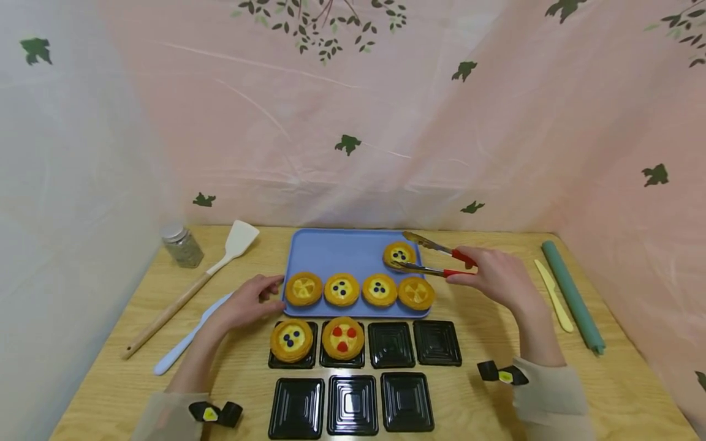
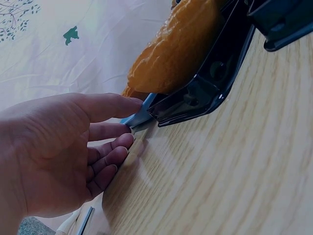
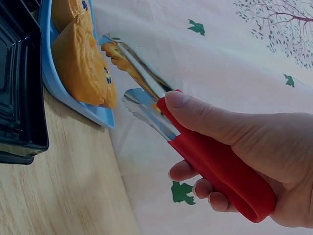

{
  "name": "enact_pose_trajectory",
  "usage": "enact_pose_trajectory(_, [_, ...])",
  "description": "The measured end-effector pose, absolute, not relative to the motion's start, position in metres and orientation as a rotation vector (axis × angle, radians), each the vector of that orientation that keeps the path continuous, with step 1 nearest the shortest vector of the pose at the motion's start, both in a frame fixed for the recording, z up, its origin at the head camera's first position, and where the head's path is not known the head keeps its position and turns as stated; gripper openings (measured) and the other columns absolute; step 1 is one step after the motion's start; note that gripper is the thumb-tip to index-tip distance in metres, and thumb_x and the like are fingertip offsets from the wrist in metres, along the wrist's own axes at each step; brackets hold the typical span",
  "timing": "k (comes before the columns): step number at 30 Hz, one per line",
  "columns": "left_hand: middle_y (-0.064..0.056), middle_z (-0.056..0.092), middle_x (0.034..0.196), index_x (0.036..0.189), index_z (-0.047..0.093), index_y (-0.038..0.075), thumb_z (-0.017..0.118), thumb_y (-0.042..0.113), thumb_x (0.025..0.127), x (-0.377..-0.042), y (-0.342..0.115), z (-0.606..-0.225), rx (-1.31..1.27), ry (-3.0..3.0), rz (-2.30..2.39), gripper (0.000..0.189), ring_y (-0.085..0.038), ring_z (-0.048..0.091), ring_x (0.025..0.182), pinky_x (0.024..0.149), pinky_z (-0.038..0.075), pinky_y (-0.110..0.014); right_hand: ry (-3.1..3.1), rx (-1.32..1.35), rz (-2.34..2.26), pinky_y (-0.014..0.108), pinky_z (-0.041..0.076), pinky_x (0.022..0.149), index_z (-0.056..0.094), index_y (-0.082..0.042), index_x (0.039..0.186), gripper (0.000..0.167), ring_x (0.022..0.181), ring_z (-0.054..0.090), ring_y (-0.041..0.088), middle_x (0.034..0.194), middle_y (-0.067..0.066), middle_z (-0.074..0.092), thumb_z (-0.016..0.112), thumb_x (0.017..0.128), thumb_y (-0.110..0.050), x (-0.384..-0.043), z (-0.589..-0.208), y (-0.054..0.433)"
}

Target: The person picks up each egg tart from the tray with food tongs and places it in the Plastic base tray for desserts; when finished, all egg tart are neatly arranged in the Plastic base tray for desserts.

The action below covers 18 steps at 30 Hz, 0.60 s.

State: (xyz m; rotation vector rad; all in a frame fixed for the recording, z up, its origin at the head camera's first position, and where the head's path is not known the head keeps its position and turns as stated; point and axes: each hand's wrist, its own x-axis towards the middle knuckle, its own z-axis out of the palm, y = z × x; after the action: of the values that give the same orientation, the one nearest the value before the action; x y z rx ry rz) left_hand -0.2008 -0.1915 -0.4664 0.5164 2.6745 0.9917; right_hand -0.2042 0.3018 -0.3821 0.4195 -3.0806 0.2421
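Observation:
My right hand grips red-handled metal tongs at the right of a blue tray. The tongs' arms are spread about a blueberry tart in the tray's far right corner, one across its near side, the other past its far side. Across the tray's near half is a row of fruit tarts, among them an orange-topped tart at the left end. At the tray's left edge rests my left hand, thumb and loosely bent fingers touching the rim. In the left wrist view, a black holder and tart partly hide that rim.
Several square black holders stand in two rows before the tray; two carry a blueberry tart and a strawberry tart. A spatula, blue utensil and jar lie left; a yellow knife and green roll right.

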Motion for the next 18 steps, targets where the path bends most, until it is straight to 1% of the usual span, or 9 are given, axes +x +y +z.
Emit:
enact_pose_trajectory(7, [-0.014, 0.062, 0.114, 0.147, 0.05, -0.005, 0.074, 0.027, 0.094, -0.2012, -0.1922, -0.4671, 0.514, 2.671, 1.003, 0.067, -0.021, 0.054, 0.099, 0.087, 0.046, -0.036, -3.105, 0.422, 0.241, 0.03, 0.043, 0.061, 0.069, -0.012, 0.128, 0.065, 0.075, 0.061, 0.021, 0.1, 0.01, 0.076, 0.078, 0.084, -0.058, -0.2055, -0.3848, 0.3005])
enact_pose_trajectory(18, [-0.014, 0.062, 0.113, 0.147, 0.05, -0.006, 0.073, 0.027, 0.095, -0.201, -0.192, -0.4645, 0.534, 2.671, 1.008, 0.066, -0.021, 0.053, 0.098, 0.086, 0.046, -0.036, -3.11, 0.425, 0.246, 0.029, 0.041, 0.06, 0.07, -0.012, 0.126, 0.062, 0.074, 0.06, 0.02, 0.098, 0.01, 0.075, 0.08, 0.084, -0.055, -0.2072, -0.3863, 0.3011])
